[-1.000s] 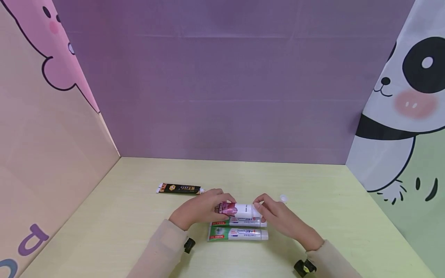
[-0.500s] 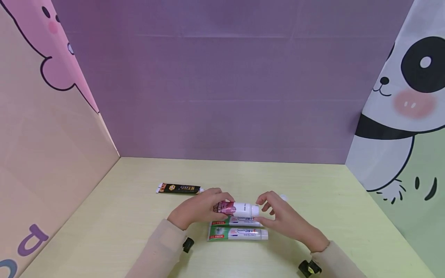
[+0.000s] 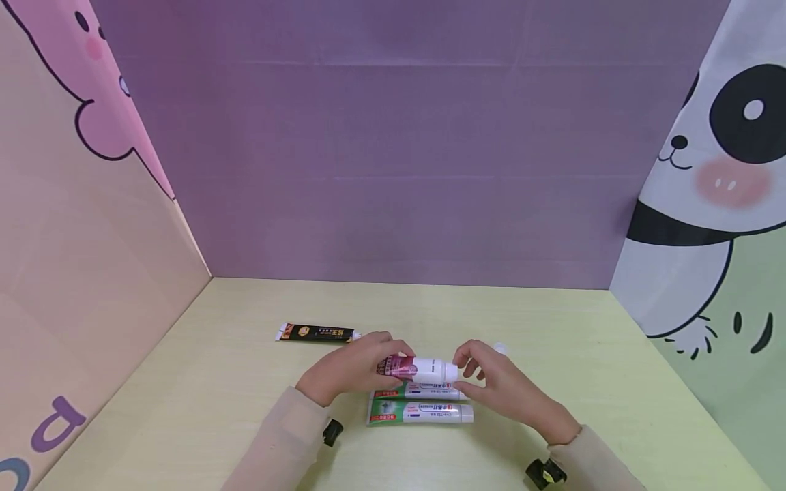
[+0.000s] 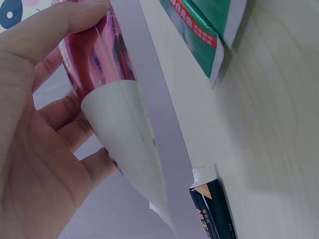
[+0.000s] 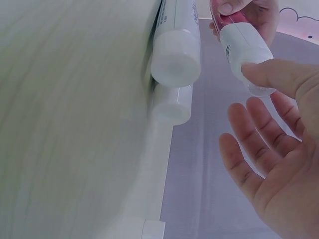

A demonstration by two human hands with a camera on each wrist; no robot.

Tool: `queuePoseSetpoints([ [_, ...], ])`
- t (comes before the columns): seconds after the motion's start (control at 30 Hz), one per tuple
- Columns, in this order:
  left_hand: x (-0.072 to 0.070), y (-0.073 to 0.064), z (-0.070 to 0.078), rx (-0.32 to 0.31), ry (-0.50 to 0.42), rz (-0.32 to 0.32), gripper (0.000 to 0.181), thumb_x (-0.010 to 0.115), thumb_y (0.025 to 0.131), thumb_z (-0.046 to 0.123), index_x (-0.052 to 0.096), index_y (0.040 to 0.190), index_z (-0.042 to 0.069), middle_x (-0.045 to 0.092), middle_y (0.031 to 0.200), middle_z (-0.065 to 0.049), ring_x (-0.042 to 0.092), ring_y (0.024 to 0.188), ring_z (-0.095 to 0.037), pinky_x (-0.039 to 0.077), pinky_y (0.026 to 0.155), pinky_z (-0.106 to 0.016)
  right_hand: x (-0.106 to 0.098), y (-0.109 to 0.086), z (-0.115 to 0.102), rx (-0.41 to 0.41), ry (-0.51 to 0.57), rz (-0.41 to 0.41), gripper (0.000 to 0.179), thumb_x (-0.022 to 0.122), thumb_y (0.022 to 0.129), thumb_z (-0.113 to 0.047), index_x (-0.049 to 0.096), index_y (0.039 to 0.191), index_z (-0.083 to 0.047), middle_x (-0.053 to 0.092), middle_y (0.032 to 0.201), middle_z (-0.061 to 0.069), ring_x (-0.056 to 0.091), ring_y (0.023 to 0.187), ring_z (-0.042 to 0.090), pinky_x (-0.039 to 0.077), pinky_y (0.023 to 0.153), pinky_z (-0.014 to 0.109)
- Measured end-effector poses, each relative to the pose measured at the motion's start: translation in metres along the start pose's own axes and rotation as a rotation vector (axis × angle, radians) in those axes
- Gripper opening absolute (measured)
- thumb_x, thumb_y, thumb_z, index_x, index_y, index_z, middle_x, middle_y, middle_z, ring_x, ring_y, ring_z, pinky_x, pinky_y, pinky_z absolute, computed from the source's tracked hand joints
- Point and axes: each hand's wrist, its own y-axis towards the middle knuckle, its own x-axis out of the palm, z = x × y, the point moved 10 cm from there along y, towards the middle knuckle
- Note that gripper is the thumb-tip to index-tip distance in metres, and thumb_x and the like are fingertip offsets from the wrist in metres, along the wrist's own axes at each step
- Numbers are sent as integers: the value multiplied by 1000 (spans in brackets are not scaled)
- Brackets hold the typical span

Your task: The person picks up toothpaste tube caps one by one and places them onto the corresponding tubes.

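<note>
My left hand (image 3: 359, 365) grips a maroon-and-white toothpaste tube (image 3: 424, 370) round its maroon part, holding it level with the cap end to the right. In the left wrist view the tube's flat white tail (image 4: 129, 134) points down past the fingers. The thumb and index finger of my right hand (image 3: 500, 385) are at either side of the tube's white cap (image 3: 451, 372), the other fingers loosely bent. In the right wrist view the thumb (image 5: 269, 73) overlaps the cap. Just in front lie two green-and-white toothpaste tubes, the nearer one (image 3: 424, 413) fully visible, the farther one (image 3: 430, 391) partly covered.
A black toothpaste tube (image 3: 319, 333) lies at the back left, its white nozzle end close to my left hand. Beyond my right hand is a small white round piece (image 3: 500, 349), partly hidden. Printed panels and a purple backdrop (image 3: 405, 170) enclose the pale table (image 3: 245, 409).
One second ago my right fingers covered the cap; half a second ago they had spread and moved slightly right. Now thumb and index finger have drawn in round the cap. My left hand stays nearly still.
</note>
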Motion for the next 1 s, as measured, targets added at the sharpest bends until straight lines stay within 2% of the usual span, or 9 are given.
queuePoseSetpoints([
  [0.27, 0, 0, 0, 6, -4, 5, 38, 80, 86, 24, 67, 121, 15, 57, 96, 4, 52, 83, -10, 49, 72, -24, 0, -1, 3, 46, 13, -10, 25, 74, 91, -14, 56, 109, -15, 59, 99, -5, 60, 87, 11, 53, 76, 35],
  [0.6, -1, -1, 0, -2, -9, 7, 38, 80, 86, 24, 67, 122, 15, 57, 97, 4, 52, 84, -10, 50, 72, -25, 3, -1, 12, 110, 35, -31, 16, 66, 98, -29, 61, 108, -17, 63, 92, -11, 61, 83, 8, 52, 71, 28],
  [0.83, -2, 0, 3, 9, 6, 14, 38, 80, 87, 24, 67, 121, 16, 57, 96, 4, 52, 84, -10, 49, 73, -25, 3, -1, 14, 106, 33, -37, 18, 57, 103, -31, 65, 99, -16, 64, 86, -7, 56, 75, 8, 48, 63, 25],
  [1.0, -2, 0, 4, 11, 17, 15, 38, 79, 87, 24, 66, 122, 16, 57, 97, 4, 52, 86, -10, 50, 75, -25, 4, 0, 17, 120, 7, -35, 28, 50, 107, -31, 64, 89, -15, 62, 76, -9, 56, 72, 7, 46, 63, 26],
])
